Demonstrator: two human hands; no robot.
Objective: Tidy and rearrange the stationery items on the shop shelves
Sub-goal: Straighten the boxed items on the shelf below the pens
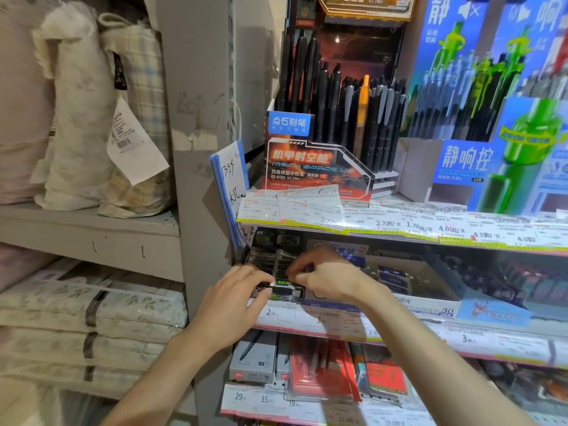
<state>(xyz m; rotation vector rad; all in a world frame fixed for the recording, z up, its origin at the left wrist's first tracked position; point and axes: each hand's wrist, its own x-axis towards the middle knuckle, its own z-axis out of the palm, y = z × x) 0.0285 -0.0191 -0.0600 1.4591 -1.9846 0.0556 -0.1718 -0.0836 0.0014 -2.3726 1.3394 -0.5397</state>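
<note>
Two shelving units stand side by side: a grey shelf point(92, 222) on the left carries bagged bedding point(76, 112), and the stationery shelves point(399, 232) on the right carry pen displays. On the upper stationery shelf, near its left end, a red pen display box point(313, 170) holds black pens. Price labels point(307, 207) line that shelf's front edge. At the left end of the middle shelf, by its front edge, the left hand point(233, 305) and right hand point(325, 278) together pinch a small black packet point(284, 292), fingers curled around it.
</note>
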